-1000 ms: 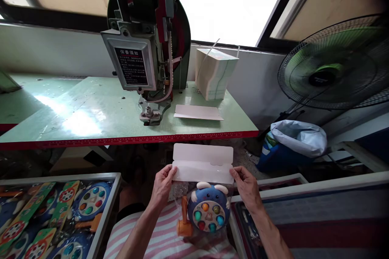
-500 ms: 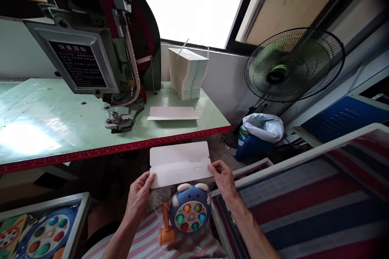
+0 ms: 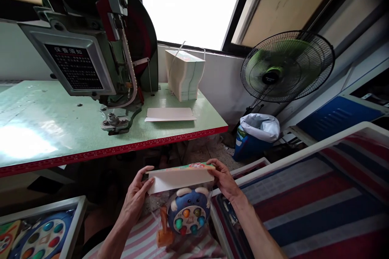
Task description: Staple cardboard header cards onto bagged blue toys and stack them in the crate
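Observation:
I hold a clear plastic bag with a blue round toy (image 3: pixel 189 214) and an orange toy mallet (image 3: pixel 164 232) in it, over my lap. A white card header (image 3: pixel 179 178) sits across the bag's top, its upper flap folded down so that a printed edge shows. My left hand (image 3: pixel 136 198) pinches the card's left end. My right hand (image 3: pixel 224 179) pinches its right end. Both hands are closed on the card.
A green table (image 3: pixel 45 129) with a red front edge carries a green riveting machine (image 3: pixel 100 48), a flat white card (image 3: pixel 170 114) and a stack of cards (image 3: pixel 184 75). A fan (image 3: pixel 287 66) and a bagged bin (image 3: pixel 257 135) stand right. A tray of toys (image 3: pixel 39 238) lies left, a striped bin (image 3: pixel 304 194) right.
The card's top flap, open flat before, is now folded down over the bag. My head turned right, then steadied.

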`<act>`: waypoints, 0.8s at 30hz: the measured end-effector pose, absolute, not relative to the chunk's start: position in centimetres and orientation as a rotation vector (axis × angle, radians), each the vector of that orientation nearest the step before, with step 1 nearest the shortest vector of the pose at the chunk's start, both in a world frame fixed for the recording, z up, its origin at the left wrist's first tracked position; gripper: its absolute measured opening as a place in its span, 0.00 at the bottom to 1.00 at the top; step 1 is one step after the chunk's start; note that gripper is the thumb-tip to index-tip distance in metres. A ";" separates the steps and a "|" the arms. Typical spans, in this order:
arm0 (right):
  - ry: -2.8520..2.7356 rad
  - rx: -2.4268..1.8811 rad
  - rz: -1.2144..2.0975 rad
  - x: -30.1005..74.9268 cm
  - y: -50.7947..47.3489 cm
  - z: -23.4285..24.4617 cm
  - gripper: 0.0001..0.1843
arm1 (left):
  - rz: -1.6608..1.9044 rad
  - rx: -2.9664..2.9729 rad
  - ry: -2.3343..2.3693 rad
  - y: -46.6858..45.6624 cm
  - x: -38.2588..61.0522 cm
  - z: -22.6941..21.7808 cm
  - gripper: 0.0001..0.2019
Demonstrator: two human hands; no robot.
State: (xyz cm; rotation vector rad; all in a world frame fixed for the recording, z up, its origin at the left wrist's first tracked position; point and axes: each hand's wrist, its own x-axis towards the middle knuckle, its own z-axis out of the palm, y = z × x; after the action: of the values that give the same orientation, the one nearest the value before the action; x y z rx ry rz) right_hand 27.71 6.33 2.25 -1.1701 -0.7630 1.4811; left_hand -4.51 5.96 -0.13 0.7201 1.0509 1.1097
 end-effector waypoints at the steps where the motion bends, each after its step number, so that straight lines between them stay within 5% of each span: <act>1: -0.757 -1.192 1.488 27.8 6.3 2.2 0.11 | 1.121 0.718 1.035 5.9 -4.4 -0.2 0.27; 6: -0.804 -1.264 1.551 28.4 6.0 2.4 0.11 | 1.148 0.724 1.021 5.9 -4.3 -0.4 0.17; 24: -0.998 -1.363 1.053 28.1 5.9 0.6 0.21 | 1.109 0.931 1.081 5.5 -4.5 1.3 0.23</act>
State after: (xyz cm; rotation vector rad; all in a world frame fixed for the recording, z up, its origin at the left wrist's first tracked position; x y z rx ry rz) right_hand 28.11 5.87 0.56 -1.3626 -0.9985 1.0526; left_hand -4.55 5.50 1.31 0.9312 1.0808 1.1092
